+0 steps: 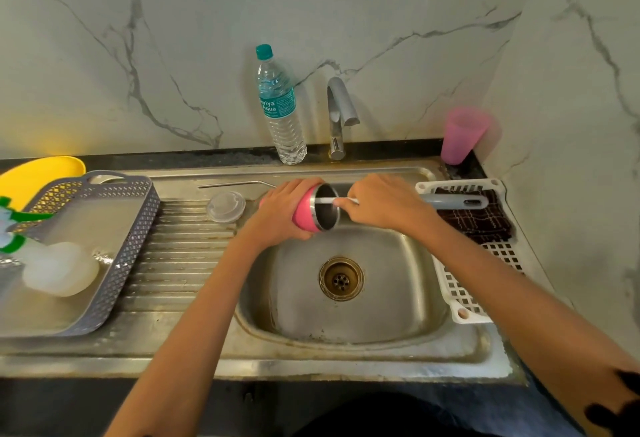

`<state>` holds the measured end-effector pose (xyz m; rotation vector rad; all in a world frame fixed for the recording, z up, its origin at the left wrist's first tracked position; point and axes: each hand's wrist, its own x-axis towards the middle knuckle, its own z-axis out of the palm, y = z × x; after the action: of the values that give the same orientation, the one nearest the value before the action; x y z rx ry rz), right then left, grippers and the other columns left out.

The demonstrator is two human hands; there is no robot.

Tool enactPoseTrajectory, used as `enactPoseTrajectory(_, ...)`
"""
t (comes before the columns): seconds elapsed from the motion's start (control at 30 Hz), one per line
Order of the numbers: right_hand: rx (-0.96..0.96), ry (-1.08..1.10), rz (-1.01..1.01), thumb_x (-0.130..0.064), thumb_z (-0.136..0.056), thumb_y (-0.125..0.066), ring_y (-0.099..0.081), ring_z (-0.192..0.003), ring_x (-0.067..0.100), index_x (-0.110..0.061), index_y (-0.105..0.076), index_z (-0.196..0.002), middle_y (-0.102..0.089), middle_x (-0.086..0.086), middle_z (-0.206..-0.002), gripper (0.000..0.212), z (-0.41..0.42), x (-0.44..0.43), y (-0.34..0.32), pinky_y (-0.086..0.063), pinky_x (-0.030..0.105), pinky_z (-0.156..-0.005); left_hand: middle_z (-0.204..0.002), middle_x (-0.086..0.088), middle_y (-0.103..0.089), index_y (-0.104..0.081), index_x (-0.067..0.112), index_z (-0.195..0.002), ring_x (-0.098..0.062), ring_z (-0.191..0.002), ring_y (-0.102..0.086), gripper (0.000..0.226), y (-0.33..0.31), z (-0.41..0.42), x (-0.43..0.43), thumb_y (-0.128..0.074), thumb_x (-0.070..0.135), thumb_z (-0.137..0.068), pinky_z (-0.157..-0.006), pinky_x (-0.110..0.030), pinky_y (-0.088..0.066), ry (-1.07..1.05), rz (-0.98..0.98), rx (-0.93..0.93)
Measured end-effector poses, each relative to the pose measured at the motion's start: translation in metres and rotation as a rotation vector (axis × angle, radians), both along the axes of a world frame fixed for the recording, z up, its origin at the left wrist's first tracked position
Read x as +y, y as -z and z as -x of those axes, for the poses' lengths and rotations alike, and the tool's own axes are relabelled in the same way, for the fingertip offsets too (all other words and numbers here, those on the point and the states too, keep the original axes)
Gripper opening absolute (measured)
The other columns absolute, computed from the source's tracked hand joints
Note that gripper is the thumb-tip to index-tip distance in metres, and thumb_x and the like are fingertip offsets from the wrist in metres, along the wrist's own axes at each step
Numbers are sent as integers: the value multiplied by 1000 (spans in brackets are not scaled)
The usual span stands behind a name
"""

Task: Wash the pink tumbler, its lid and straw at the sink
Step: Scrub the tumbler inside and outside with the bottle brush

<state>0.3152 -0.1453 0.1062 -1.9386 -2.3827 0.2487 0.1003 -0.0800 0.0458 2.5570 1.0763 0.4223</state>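
Observation:
The pink tumbler (304, 213) lies on its side over the sink basin (381, 298), mouth pointing right. My left hand (280, 211) grips its body. My right hand (384, 206) holds a bottle brush by its grey handle (453, 201), with the white stem (329, 200) reaching into the tumbler's steel inside. The clear lid (225, 206) rests on the ribbed drainboard (180, 256). The metal straw (235, 184) lies along the back of the drainboard, bent end to the right.
The tap (341, 114) and a water bottle (281, 107) stand behind the sink. A pink plastic cup (462, 135) sits at back right. A white rack (464, 298) with a dark cloth (481, 225) is right; a grey basket (110, 263) and yellow plate (38, 176) are left.

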Motion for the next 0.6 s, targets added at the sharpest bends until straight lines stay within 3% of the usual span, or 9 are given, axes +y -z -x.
enactPoseTrajectory(0.17,68,8,92,-53,-98,-40,-39,-50,13,-19,-47,-59,-43,-2,-56,52,-16,-7,-12,-28,25,-51,-137,4,-47,-32,33,-143,-19,-126,-45,98,6,17,7,-84,35,-60,-107,-49,-38,9,-29,94)
enactPoseTrajectory(0.5,117,11,145,-54,-97,-41,-37,-50,15,-19,-44,-56,-41,-1,-55,55,-22,-11,-9,-29,27,-51,-135,2,-49,-33,30,-143,-20,-122,-48,99,12,28,14,-86,35,-60,-104,-50,-41,-35,-9,59)
enactPoseTrajectory(0.6,100,-6,127,-52,-98,-40,-38,-50,14,-19,-46,-57,-42,-1,-56,54,-14,-10,-9,-30,26,-52,-137,1,-48,-34,28,-143,-19,-125,-45,98,6,17,13,-87,33,-61,-107,-45,-39,-16,-5,20)
